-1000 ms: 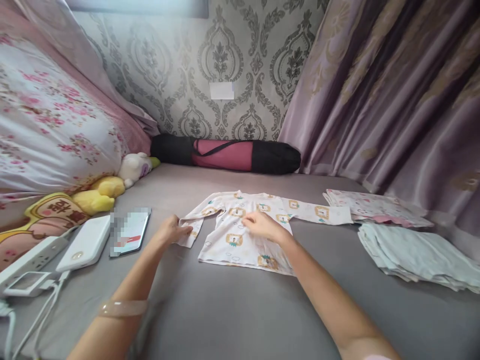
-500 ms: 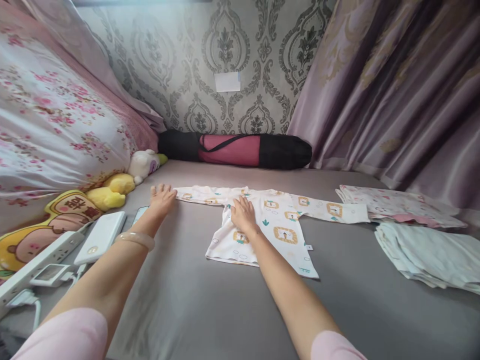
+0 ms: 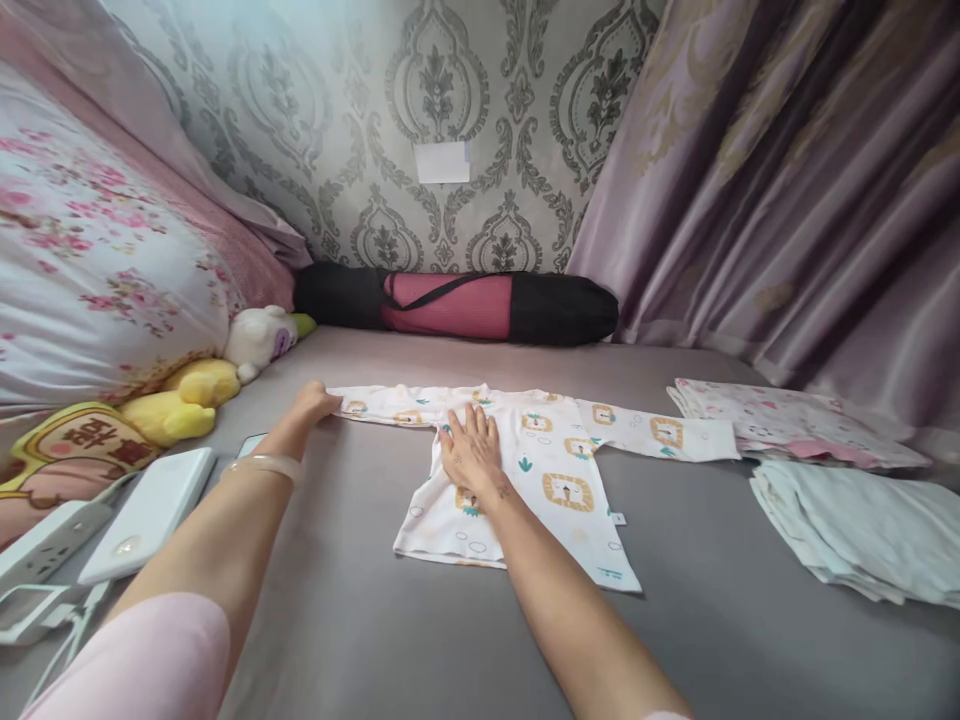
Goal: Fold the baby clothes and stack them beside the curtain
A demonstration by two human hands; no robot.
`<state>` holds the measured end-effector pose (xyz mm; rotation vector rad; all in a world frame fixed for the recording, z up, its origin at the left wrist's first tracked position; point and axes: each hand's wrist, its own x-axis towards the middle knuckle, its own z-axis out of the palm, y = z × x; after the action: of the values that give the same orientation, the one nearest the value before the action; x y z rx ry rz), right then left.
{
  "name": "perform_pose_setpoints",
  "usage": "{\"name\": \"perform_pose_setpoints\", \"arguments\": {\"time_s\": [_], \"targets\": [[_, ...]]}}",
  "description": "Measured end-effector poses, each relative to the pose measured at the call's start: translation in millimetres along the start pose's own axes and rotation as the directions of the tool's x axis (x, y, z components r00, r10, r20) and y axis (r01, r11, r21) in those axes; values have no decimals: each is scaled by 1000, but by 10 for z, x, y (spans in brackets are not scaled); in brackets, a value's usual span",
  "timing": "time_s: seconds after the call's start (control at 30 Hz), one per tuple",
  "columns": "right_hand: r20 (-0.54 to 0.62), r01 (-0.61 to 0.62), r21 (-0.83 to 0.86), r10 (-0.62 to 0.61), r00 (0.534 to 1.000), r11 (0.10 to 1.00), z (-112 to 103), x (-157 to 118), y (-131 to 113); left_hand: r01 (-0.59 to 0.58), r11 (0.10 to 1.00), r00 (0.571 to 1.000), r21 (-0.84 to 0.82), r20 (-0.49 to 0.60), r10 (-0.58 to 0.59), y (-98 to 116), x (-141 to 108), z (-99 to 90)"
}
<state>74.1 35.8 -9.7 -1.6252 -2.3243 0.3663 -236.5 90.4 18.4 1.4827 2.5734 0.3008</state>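
A small white long-sleeved shirt [image 3: 566, 460] printed with orange lion faces and green leaves lies spread out on the grey sheet, both sleeves stretched sideways. My left hand [image 3: 315, 400], a pale bangle on its wrist, is closed on the cuff at the end of the left-side sleeve [image 3: 382, 405]. My right hand [image 3: 472, 450] lies flat on the shirt's body near the armpit on that side, its fingers spread. The right-side sleeve [image 3: 660, 430] lies straight and reaches to the folded clothes.
Folded pink-patterned clothes [image 3: 795, 420] and a pale folded stack [image 3: 862, 520] lie at the right. A black and red long bag [image 3: 450, 305] rests along the wall. Plush toys [image 3: 262, 340], a white power bank [image 3: 150, 515] and a power strip [image 3: 52, 545] are at the left.
My left hand has gone from open fingers beside the sleeve's end to gripping the cuff. The right hand's fingers have spread on the shirt. The camera view has shifted slightly.
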Motion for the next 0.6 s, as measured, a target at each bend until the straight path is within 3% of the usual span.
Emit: {"name": "perform_pose_setpoints", "arguments": {"time_s": [0.1,0.23,0.37,0.47,0.6], "targets": [[14,-1,25,0,1000,1000,-10,14,1,26,998,997,60,-68,-22,41,30,-36],[18,-44,65,43,999,997,-6,60,41,-65,985,952,160,-285,109,111,-20,-3],[-4,0,27,0,1000,1000,37,65,82,-78,985,945,154,-304,123,155,-25,128],[-21,20,0,-20,1000,1000,53,46,80,-39,989,965,140,-253,74,175,-15,169],[-26,9,-10,-9,1000,1000,47,44,60,90,987,919,131,-392,-32,311,-195,69]]}}
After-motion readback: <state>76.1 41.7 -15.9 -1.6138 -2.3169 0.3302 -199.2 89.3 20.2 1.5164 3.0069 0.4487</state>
